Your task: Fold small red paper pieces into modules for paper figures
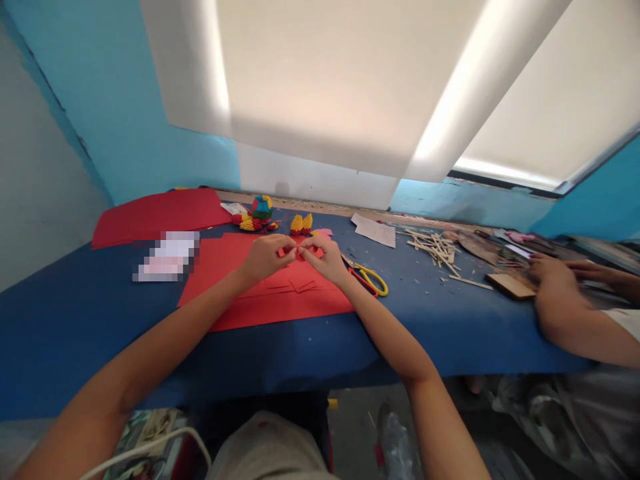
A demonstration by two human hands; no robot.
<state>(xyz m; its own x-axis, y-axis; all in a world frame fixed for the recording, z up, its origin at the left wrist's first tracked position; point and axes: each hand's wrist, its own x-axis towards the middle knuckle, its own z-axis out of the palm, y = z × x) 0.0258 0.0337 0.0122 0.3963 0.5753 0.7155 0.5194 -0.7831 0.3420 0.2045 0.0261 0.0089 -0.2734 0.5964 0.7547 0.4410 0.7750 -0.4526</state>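
- 1 small red piece [299, 253] sits between my left hand [266, 259] and right hand [327, 260], both pinching it.
- Its long axis is unclear.
- Red sheets [280, 312] lie beneath.

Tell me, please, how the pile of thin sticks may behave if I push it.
The pile of thin sticks would probably spread apart, since they lie loose and crossed at many angles. Each looks light and fairly stiff, being slim and straight, and might snap if pressed hard. Some may drag others along, because they overlap.
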